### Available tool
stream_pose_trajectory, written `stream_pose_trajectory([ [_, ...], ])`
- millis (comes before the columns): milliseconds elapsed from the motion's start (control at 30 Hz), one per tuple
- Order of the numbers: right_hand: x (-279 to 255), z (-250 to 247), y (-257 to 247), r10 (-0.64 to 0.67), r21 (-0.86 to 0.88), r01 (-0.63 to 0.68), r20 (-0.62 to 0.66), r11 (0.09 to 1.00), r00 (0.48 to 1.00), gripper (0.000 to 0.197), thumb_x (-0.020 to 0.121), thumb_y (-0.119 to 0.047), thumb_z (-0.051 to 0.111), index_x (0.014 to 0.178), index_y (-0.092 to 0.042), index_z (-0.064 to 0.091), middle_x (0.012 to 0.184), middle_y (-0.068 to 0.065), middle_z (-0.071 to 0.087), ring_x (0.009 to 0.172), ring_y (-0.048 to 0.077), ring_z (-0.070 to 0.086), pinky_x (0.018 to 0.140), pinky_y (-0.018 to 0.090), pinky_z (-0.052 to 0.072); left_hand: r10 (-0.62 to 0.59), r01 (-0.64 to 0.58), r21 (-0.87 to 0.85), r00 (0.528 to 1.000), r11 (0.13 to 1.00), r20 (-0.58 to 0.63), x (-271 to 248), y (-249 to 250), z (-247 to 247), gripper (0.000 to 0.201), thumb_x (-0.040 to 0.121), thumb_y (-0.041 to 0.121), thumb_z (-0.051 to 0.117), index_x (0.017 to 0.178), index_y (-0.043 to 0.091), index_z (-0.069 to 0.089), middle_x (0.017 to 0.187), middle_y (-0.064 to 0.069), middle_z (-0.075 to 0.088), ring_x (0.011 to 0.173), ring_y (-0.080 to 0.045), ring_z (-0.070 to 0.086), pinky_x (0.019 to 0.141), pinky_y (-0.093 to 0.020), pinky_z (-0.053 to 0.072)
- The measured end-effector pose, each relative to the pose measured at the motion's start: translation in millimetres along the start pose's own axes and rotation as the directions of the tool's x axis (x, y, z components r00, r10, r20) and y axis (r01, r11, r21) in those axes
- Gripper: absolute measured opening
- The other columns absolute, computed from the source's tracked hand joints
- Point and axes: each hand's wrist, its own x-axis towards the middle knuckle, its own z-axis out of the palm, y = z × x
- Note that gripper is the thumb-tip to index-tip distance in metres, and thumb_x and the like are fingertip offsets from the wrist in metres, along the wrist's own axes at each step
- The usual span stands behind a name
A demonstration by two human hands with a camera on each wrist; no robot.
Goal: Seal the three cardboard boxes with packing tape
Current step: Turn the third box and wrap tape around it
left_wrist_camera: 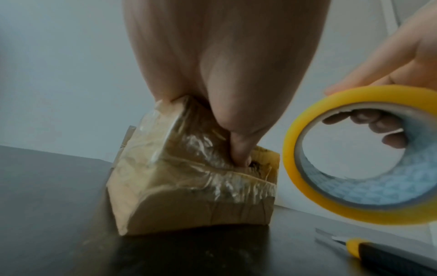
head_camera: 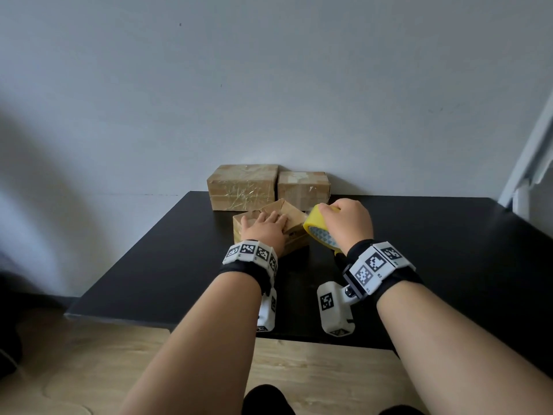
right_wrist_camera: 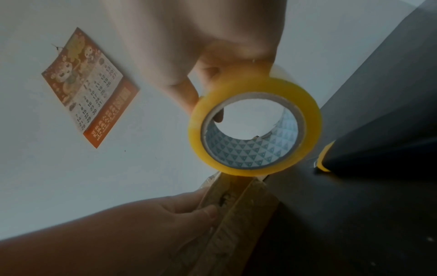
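A small cardboard box (head_camera: 294,235) wrapped in old clear tape sits mid-table. My left hand (head_camera: 264,224) lies flat on its top with fingers straight, and the thumb (left_wrist_camera: 238,149) presses its near face. One flap (head_camera: 284,208) stands raised at the far side. Just right of the box, my right hand (head_camera: 344,220) grips a yellow roll of packing tape (head_camera: 317,232) by its rim, fingers inside the core (left_wrist_camera: 369,125). The roll hangs right above the box's right edge (right_wrist_camera: 243,188). Two bigger boxes, a taped one (head_camera: 242,187) and a plainer one (head_camera: 303,187), stand against the wall.
A yellow and black utility knife (left_wrist_camera: 378,254) lies on the black table (head_camera: 449,265) under my right wrist. A calendar (right_wrist_camera: 89,87) hangs on the wall. The table's near edge (head_camera: 119,317) drops to a wooden floor.
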Motion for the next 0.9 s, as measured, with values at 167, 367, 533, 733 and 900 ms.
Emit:
stream_pose_trajectory([
  [167, -3, -5, 0, 0.035, 0.138, -0.036, 0.007, 0.99, 0.999, 0.036, 0.1, -0.028, 0.045, 0.088, 0.001, 0.062, 0.086, 0.016, 0.062, 0.084, 0.033, 0.059, 0.075, 0.043, 0.048, -0.063, 0.063, -0.053, 0.998, 0.997, 0.009, -6, 16, -9, 0.056, 0.099, 0.033, 0.041, 0.151, 0.029, 0.021, 0.16, 0.003, 0.017, 0.146, -0.023, 0.015, 0.113, -0.058, 0.009],
  [367, -6, -16, 1, 0.023, 0.188, -0.017, -0.032, 0.982, 0.999, 0.038, 0.102, -0.027, 0.044, 0.098, 0.005, 0.064, 0.094, 0.019, 0.064, 0.09, 0.035, 0.06, 0.078, 0.043, 0.048, -0.114, 0.06, -0.467, 0.99, 0.882, -0.088, -10, 29, -37, 0.039, 0.097, 0.009, 0.039, 0.133, 0.01, 0.053, 0.137, -0.008, 0.052, 0.128, -0.025, 0.047, 0.114, -0.047, 0.029],
  [533, -6, -17, 1, 0.012, 0.194, -0.005, -0.032, 0.981, 0.999, 0.035, 0.101, -0.031, 0.046, 0.084, -0.004, 0.061, 0.078, 0.006, 0.057, 0.083, 0.029, 0.057, 0.07, 0.037, 0.042, -0.12, -0.04, -0.782, 0.982, 0.621, -0.145, -11, 32, -45, 0.025, 0.09, 0.025, 0.058, 0.092, 0.006, 0.073, 0.096, -0.013, 0.072, 0.081, -0.021, 0.063, 0.066, -0.026, 0.047],
  [733, -12, -20, 1, -0.043, 0.19, 0.038, 0.025, 0.981, 0.999, 0.034, 0.1, -0.043, 0.05, 0.096, -0.013, 0.066, 0.092, 0.002, 0.065, 0.087, 0.019, 0.059, 0.074, 0.034, 0.048, -0.175, -0.093, -0.809, 0.956, 0.581, -0.236, -11, 31, -50, 0.013, 0.084, 0.02, 0.068, 0.074, 0.013, 0.071, 0.068, -0.003, 0.065, 0.062, -0.014, 0.057, 0.067, -0.029, 0.051],
  [900, -19, -21, -5, -0.016, 0.291, -0.048, 0.213, 0.955, 0.977, 0.029, 0.1, -0.037, 0.052, 0.108, -0.012, 0.065, 0.101, 0.004, 0.064, 0.091, 0.017, 0.059, 0.071, 0.03, 0.043, -0.145, -0.08, -0.659, 0.949, 0.748, -0.279, -7, 31, -52, 0.019, 0.087, 0.013, 0.058, 0.072, 0.006, 0.067, 0.071, -0.009, 0.062, 0.064, -0.022, 0.054, 0.062, -0.03, 0.046],
])
